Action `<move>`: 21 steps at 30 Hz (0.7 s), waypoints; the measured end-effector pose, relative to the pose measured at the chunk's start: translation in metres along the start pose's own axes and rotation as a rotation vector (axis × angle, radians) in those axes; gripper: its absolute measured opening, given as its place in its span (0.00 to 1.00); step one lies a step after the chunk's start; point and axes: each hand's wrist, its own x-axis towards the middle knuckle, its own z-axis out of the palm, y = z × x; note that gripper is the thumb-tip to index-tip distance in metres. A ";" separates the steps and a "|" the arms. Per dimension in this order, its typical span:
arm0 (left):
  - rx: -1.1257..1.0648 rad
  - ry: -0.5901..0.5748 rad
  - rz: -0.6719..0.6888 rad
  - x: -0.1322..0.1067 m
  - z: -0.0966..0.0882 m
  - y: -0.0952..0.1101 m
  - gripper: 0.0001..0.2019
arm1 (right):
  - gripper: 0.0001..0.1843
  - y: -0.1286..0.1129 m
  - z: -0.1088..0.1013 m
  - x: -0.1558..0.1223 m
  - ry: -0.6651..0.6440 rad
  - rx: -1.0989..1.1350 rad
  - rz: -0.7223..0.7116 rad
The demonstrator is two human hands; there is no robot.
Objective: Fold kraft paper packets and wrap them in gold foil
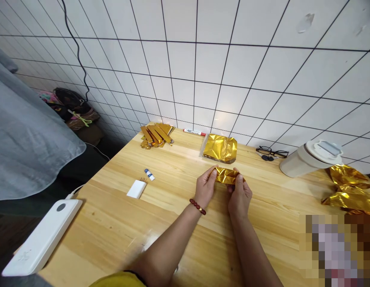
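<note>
Between my two hands stretches a folded piece of gold foil paper (226, 175), held just above the wooden table. My left hand (206, 184), with a dark red bead bracelet (197, 207) at the wrist, pinches its left end between thumb and fingers. At the opposite end, my right hand (240, 195) grips the foil with the thumb on top; some of its fingers are hidden behind. Just beyond the hands lies a stack of gold foil sheets (220, 148) on a clear wrapper. A pile of folded gold strips (157, 134) rests at the far left corner.
By the wall are a red-and-white marker (194, 132), black glasses (272, 152) and a cream tumbler (307, 157). Crumpled gold foil (351, 191) lies at the right. A white charger (137, 189), a small blue-and-white tube (149, 174) and a white device (44, 237) are on the left.
</note>
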 end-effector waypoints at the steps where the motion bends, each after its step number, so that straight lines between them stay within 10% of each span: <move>1: 0.011 -0.004 0.005 0.000 0.000 0.001 0.20 | 0.28 -0.001 0.000 0.000 0.002 0.005 0.005; 21: -0.265 0.058 -0.131 0.004 0.005 -0.016 0.25 | 0.35 0.000 0.002 -0.004 -0.106 0.028 0.057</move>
